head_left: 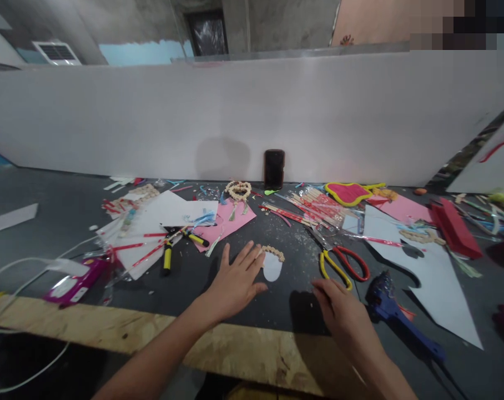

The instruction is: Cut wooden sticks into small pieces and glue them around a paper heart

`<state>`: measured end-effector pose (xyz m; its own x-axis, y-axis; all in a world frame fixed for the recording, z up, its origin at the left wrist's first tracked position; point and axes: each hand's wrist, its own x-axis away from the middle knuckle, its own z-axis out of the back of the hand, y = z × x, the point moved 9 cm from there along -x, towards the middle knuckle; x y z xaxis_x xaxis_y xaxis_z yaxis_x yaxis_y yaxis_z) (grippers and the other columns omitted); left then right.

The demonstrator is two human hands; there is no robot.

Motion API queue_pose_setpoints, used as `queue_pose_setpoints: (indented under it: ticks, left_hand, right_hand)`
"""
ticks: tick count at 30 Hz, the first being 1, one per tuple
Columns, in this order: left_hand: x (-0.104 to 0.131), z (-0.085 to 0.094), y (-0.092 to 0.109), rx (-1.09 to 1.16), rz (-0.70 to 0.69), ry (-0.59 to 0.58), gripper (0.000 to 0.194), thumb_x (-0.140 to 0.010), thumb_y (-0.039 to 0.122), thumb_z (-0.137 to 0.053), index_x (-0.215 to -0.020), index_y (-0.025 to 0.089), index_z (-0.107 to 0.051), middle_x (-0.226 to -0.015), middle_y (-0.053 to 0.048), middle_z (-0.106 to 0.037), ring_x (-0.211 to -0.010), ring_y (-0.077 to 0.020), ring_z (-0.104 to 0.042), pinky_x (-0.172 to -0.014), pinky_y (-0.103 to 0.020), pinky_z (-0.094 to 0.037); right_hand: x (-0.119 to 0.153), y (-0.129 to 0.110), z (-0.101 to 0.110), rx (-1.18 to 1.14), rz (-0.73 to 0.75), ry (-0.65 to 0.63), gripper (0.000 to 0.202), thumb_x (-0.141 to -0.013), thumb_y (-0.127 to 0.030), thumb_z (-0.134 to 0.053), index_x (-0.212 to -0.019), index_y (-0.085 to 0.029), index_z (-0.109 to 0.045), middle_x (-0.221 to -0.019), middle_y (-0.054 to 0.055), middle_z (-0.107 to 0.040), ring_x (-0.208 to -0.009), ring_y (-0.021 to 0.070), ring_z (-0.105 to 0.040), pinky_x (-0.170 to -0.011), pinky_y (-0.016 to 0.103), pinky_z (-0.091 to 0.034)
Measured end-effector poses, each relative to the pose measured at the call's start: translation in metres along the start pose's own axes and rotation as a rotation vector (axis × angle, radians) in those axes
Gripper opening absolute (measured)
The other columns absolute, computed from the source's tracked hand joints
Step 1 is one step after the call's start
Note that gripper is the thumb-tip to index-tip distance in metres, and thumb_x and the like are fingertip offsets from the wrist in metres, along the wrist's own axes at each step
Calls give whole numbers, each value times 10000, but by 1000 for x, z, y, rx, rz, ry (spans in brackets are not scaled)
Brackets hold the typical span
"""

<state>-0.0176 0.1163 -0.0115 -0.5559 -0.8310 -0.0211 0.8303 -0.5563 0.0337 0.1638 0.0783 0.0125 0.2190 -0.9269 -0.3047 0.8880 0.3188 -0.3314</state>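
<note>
At the tabletop [172, 297], left hand [237, 279] spread by white cutout [272, 269], right hand [340, 304] curled, contents unclear.

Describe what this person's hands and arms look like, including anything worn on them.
The left hand and right hand are bare, without gloves. Both forearms are uncovered as far as they show, with no sleeves in view.
</note>
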Motion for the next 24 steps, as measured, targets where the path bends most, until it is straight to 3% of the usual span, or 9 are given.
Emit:
queue_pose_setpoints:
  ticks: [3, 5, 8, 10, 13, 19, 24]
  left_hand:
    - [16, -4, 17, 3, -36, -20, 570, -913, 423, -362, -1426, 209, -233, -1510, -71, -218, -1390, -275, -139, -1048, -648, -62]
    - [25, -6, 23, 0, -26, -7, 577, -907, 405, -379, -1430, 220, -222, -1513, -69, -210, -1388, -282, -145, -1046, -645, -85]
    - [37, -11, 27, -9, 30, 30, 582, -897, 374, -400, -1432, 231, -222, -1516, -66, -200, -1387, -290, -145, -1042, -636, -121]
    - [44, -15, 27, -12, 67, 58, 566, -899, 354, -394, -1430, 242, -235, -1517, -70, -197, -1388, -287, -146, -1042, -623, -139]
    - [53, -21, 31, -6, 80, 82, 558, -901, 359, -387, -1429, 252, -242, -1514, -78, -207, -1383, -288, -165, -1041, -610, -165]
    - [63, -24, 34, 4, 102, 95, 540, -892, 360, -404, -1412, 260, -295, -1508, -86, -226, -1371, -303, -201, -1023, -601, -230]
    - [68, -24, 36, 20, 100, 101, 520, -889, 355, -412, -1396, 267, -333, -1500, -86, -251, -1371, -302, -201, -1018, -600, -250]
  right_hand:
    - [25, 15, 30, -9, -139, 89, 258, -904, -359, -384, -809, -223, -581, -635, -7, -645, -518, 125, -603, -488, 210, -443]
    - [44, 32, 55, 75, -216, 189, 310, -898, -430, -383, -746, -228, -563, -588, -5, -614, -480, 136, -574, -468, 230, -426]
    - [70, 61, 81, 304, -255, 301, 397, -860, -541, -380, -836, -204, -588, -775, 84, -648, -750, 234, -613, -691, 343, -481]
    - [84, 79, 81, 423, -239, 302, 526, -850, -581, -343, -1045, -152, -577, -968, 149, -634, -932, 296, -571, -823, 435, -449]
    - [98, 101, 64, 487, -221, 222, 570, -866, -549, -323, -1169, -111, -525, -1090, 186, -590, -1027, 311, -525, -855, 463, -436]
    - [102, 116, 52, 487, -216, 227, 467, -895, -402, -322, -1137, -78, -557, -1081, 200, -620, -980, 305, -554, -853, 474, -441]
    - [105, 122, 58, 283, -294, 249, 382, -867, -360, -390, -1104, -137, -588, -1079, 174, -629, -947, 287, -586, -825, 467, -463]
